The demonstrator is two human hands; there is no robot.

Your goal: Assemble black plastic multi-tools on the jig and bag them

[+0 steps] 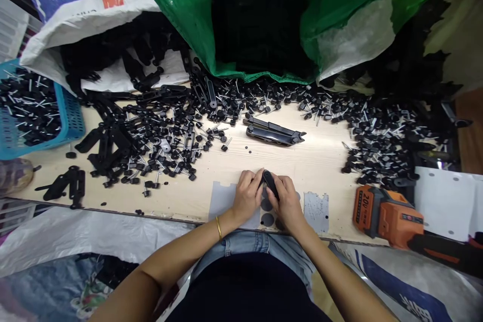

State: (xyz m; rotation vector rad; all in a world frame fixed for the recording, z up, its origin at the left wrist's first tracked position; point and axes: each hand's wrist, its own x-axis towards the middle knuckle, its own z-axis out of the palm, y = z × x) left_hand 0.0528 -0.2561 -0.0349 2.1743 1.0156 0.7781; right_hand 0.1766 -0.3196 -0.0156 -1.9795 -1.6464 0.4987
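Near the table's front edge, my left hand (248, 194) and my right hand (287, 202) meet around a long black plastic part (270, 182) with a rounded end. Fingers of both hands are closed on it, and they cover much of its length. Beyond the hands lies a black assembled plastic piece (274, 132) with a forked right end, touched by neither hand. Beneath my hands are grey patches (222, 202) and dark round spots (267, 220) on the tabletop.
Heaps of black-headed metal pins (177, 143) lie left, with more pins (381, 136) at right. A blue basket (71, 118) of pins stands far left. An orange power tool (392, 216) lies front right. A green bag (181, 5) and a white sack (94, 15) border the back.
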